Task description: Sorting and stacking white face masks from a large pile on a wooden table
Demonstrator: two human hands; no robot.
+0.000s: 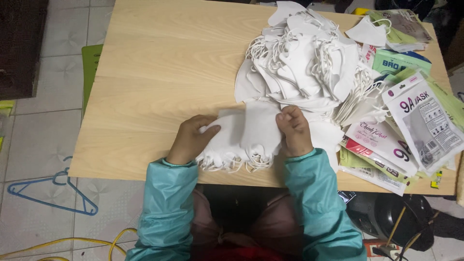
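My left hand (189, 139) and my right hand (295, 130) both grip a small stack of white face masks (246, 133) at the table's near edge, one hand on each side. The stack's ear loops hang toward me. Teal sleeves cover both my arms. Just beyond the stack lies a big loose pile of white masks (307, 60) with tangled ear loops.
The light wooden table (159, 72) carries several printed mask packets (415, 116) at the right edge. A green chair (89, 67) stands at the left. On the tiled floor lie a blue hanger (53, 191) and a yellow cable (72, 241). A dark helmet (391, 217) sits at lower right.
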